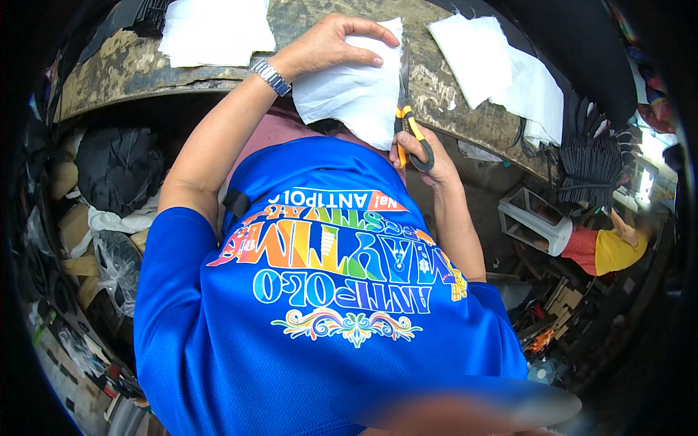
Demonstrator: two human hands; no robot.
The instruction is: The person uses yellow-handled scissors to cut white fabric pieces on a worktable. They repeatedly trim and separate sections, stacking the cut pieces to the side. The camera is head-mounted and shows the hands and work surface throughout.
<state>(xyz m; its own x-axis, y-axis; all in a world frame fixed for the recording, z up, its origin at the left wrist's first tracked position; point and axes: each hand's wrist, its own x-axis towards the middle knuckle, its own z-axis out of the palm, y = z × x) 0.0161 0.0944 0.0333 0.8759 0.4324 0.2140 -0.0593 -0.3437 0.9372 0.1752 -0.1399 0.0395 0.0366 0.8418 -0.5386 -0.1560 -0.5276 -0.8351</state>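
A piece of white cloth [349, 91] lies over the near edge of the worn table and hangs down toward my lap. My left hand [338, 45], with a metal watch on its wrist, rests on the cloth's upper part, thumb and forefinger stretched out and apart; its other fingers are mostly hidden. Scissors with yellow and black handles [414, 138] are gripped in my right hand [434, 156]. Their blades point away from me along the cloth's right edge. Whether the blades touch the cloth I cannot tell.
More white cloth pieces [217, 33] lie on the table [116, 83] at left, and others [476, 58] at right. A bundle of black cords [587, 171] hangs at the table's right end. Beyond a white stool [534, 225], a person in yellow [618, 251] is at right. Black bags [120, 171] stand at left.
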